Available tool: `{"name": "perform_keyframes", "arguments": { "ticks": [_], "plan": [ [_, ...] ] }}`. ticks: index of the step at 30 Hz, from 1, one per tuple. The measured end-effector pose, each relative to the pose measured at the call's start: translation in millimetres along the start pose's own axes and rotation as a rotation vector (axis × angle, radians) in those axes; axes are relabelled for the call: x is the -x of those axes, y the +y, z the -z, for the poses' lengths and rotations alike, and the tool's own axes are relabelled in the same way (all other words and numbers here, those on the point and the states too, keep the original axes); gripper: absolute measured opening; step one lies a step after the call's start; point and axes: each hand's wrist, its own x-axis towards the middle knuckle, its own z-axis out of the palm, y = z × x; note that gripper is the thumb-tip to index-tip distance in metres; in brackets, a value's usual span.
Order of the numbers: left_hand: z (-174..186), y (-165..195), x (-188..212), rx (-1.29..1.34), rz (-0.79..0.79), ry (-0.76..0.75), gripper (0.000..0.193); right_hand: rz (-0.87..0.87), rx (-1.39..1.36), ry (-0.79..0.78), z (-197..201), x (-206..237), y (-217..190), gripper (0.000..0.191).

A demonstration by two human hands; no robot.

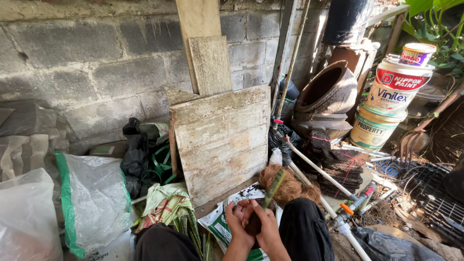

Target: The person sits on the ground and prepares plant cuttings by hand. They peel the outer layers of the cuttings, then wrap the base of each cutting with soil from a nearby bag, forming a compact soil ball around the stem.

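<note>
Both hands (253,220) — around leaf cutting (271,189)

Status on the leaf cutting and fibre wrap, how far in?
Done: dark fibre ball already sits at the base of the leaf cutting. In hand: left hand and right hand both clasp that ball. Left: the loose coir pile behind is unused; no pot or tie around it yet.
</note>
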Motion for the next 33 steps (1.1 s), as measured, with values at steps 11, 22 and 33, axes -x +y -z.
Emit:
{"name": "perform_keyframes", "arguments": {
  "ticks": [11, 22, 33],
  "plan": [
    [-20.5, 11.8, 25.6, -0.088, -0.028, 0.011, 0.056, 0.011, 0.239, -0.160, -5.4, 3.7, -5.2, 0.025],
    [-38.3, 7.8, 53.2, -0.397, -0.337, -0.037, 0.043, -0.075, -0.351, 0.071, 0.2, -7.0, 12.4, 0.057],
    [-36.5, 18.0, 55.0, -0.051, -0.016, 0.018, 0.048, -0.236, -0.060, -0.121, -20.0, 15.9, -32.5, 0.039]
  ]
}}
